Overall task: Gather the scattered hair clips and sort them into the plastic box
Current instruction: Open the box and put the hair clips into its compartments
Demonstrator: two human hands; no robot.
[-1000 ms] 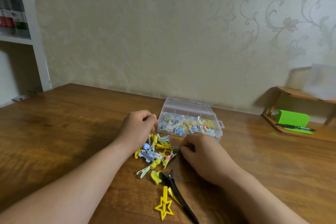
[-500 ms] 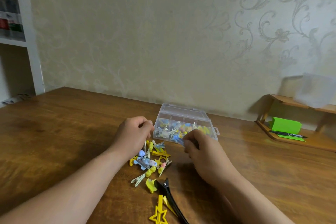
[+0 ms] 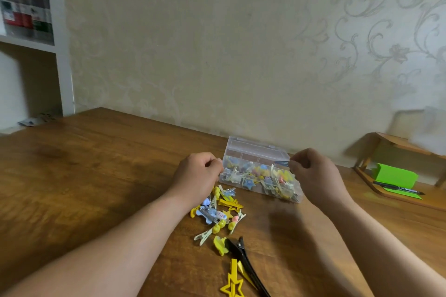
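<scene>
patterned wall (image 3: 217,43), wooden table (image 3: 96,164), white shelf (image 3: 58,55)

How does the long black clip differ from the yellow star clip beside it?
The black clip is plain, long and narrow; the yellow star clip ends in an open star outline. The black clip lies slanted; the yellow star clip runs almost straight up the picture. Both lie on the table, outside the plastic box.

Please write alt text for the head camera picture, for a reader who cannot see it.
The right hand pinches a small blue clip over a clear box holding many coloured clips. The left hand, fingers curled, is at the box's left end. More clips lie in a pile on the wooden table, nearer the person.
</scene>
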